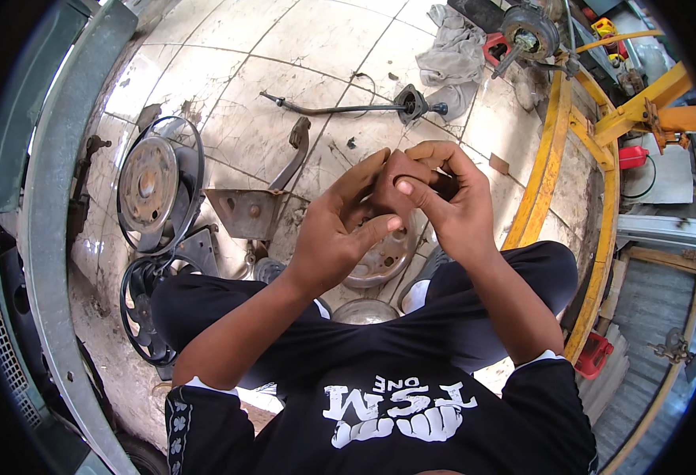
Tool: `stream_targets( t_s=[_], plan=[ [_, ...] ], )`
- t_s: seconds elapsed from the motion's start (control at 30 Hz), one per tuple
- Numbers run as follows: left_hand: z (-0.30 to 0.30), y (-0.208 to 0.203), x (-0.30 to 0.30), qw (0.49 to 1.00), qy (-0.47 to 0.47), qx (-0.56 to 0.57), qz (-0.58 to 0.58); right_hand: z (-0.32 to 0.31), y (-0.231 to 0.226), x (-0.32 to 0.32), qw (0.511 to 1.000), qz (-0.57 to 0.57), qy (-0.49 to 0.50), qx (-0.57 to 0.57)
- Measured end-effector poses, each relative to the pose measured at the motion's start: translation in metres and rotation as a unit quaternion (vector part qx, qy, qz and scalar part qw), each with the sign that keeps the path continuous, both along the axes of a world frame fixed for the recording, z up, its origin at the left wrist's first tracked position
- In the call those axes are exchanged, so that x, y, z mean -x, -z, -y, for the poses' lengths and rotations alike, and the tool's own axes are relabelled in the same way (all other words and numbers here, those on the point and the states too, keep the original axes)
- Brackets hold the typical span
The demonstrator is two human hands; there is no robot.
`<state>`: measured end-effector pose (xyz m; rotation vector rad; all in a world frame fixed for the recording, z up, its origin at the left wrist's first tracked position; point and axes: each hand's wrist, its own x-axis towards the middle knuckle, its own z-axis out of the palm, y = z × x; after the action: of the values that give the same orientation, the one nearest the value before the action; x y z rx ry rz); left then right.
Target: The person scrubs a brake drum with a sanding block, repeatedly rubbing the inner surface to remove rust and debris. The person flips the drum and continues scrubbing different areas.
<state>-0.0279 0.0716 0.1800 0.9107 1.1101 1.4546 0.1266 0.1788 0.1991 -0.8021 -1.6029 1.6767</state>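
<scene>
Between both hands, a reddish-brown folded piece of sandpaper (394, 184) is held up over the floor in front of my legs. My left hand (328, 226) is closed on its left side, with the thumb pointing to the right. Curled round the upper right part is my right hand (460, 194), its thumb pressing on the face of the sheet. Below the hands lies a round, worn metal plate with holes (384, 260), partly hidden by my fingers. A second small brown piece (498, 164) lies on the tiles to the right.
A rusty pedal on a bracket (245, 212) and round fan-like parts (150, 186) lie at the left. Farther off is a rod with a mounting plate (411, 103), near a grey rag (452, 51). A yellow metal frame (542, 174) stands right; a grey metal beam (47, 214) borders the left.
</scene>
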Motion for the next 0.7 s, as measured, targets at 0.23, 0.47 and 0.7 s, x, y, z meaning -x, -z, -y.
stream_targets(
  t_s=[0.23,0.47,0.7],
  plan=[
    [-0.002,0.023,-0.017,0.996,-0.064,0.056,-0.004,0.004,0.009,-0.001,0.998,0.040,-0.015,0.040],
    [-0.008,0.037,-0.003,0.987,-0.032,0.031,-0.153,-0.008,0.006,-0.001,0.959,0.155,0.050,-0.231],
    [-0.008,0.012,-0.004,0.994,0.007,0.072,-0.085,-0.016,0.003,-0.008,0.992,0.123,0.001,-0.042]
  ],
)
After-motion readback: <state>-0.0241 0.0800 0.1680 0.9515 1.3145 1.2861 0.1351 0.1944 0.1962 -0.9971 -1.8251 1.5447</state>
